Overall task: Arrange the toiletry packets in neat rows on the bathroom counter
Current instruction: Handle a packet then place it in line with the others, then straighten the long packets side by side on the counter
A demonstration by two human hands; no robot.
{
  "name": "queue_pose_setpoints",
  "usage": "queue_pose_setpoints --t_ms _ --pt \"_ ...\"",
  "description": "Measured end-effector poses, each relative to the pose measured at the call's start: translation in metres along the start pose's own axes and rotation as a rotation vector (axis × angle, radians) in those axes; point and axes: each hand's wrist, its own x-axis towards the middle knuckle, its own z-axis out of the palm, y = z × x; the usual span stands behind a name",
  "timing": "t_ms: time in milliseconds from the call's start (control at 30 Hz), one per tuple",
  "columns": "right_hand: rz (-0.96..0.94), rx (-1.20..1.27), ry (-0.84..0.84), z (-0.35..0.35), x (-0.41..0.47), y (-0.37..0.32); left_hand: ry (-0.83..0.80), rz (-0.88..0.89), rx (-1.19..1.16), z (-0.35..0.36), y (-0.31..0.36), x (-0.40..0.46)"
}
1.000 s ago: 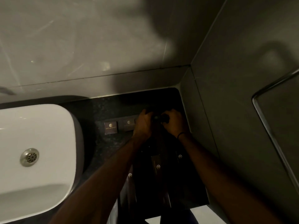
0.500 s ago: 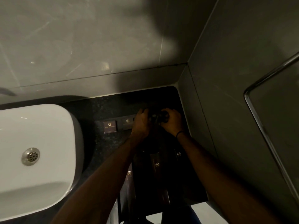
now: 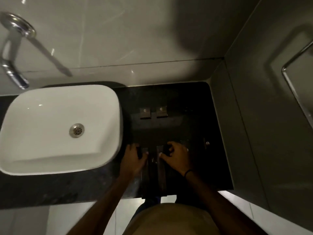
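Two small square grey-brown toiletry packets [image 3: 145,113] [image 3: 161,112] lie side by side, just apart, in a short row toward the back of the dark speckled stone tabletop [image 3: 199,102]. Each carries a small pale round emblem near its top edge; any lettering under it is too blurred to read.

Nearer the front edge, both hands work over two long, narrow dark packets [image 3: 161,168] that run front to back, parallel and close together. The left hand [image 3: 134,157] is curled around a small dark object, fingers closed on it, beside the top of the left strip [image 3: 144,167]. The right hand [image 3: 176,154] is likewise clenched on a small dark object at the top of the right strip; what either object is, the dim light hides. A thin black band [image 3: 187,172] circles the right wrist.

Further right on the tabletop, a small pale logo mark [image 3: 207,143] shows on something dark, unreadable.

A white rounded-rectangular ceramic basin [image 3: 42,129] with a metal drain [image 3: 76,130] sits to the left, a chrome tap [image 3: 15,48] above it on the pale wall.
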Motion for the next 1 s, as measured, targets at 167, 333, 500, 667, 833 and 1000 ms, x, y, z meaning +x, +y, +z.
queue_pose_setpoints --t_ms 167,333,500,667,833,1000 --pt "0.033 -0.031 -0.078 0.023 -0.031 0.001 -0.198 -0.055 0.007 0.003 -0.024 -0.037" --pt "0.076 0.002 -0.016 0.023 -0.035 0.003 -0.196 -0.014 -0.047 0.011 -0.024 -0.044" --pt "0.083 0.056 0.049 0.024 -0.036 0.004 -0.181 -0.004 -0.114 0.016 -0.02 -0.043" --pt "0.1 0.05 0.054 0.029 -0.041 0.007 -0.188 -0.009 -0.119 0.019 -0.022 -0.044" --pt "0.096 0.036 0.058 0.028 -0.043 0.008 -0.164 -0.008 -0.125 0.021 -0.02 -0.043" --pt "0.083 0.044 0.037 0.028 -0.045 0.009 -0.113 0.008 -0.137 0.025 -0.019 -0.043"
